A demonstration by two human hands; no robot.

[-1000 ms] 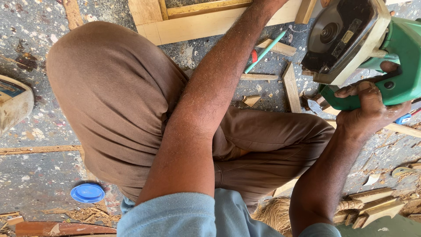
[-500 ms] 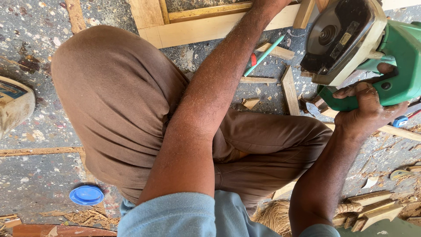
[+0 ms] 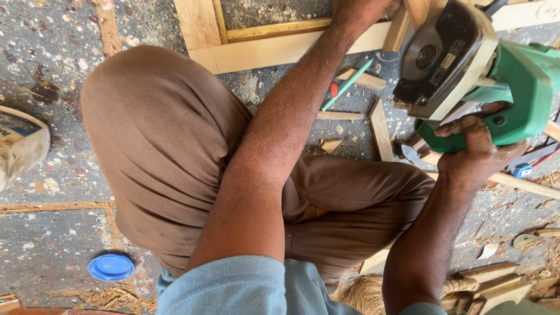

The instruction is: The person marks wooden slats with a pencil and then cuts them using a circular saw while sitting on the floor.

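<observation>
My right hand (image 3: 475, 149) grips the handle of a green circular saw (image 3: 466, 70), held up off the floor at the right with its blade guard tilted toward me. At the top edge my left hand (image 3: 359, 10) rests on a pale wooden frame (image 3: 262, 52) that lies flat on the speckled floor; its fingers are partly cut off by the picture's edge. My left forearm crosses over my bent knees in brown trousers (image 3: 169, 146).
Short wood offcuts (image 3: 379, 131) and a teal pencil (image 3: 347, 84) lie on the floor between frame and knee. A blue lid (image 3: 111, 266) lies at lower left, a sack (image 3: 20, 143) at the left edge, wood scraps and fibre (image 3: 484, 286) at lower right.
The view has shifted slightly downward and left, so the frame and saw sit a little lower in the picture. Both hands keep their hold and position.
</observation>
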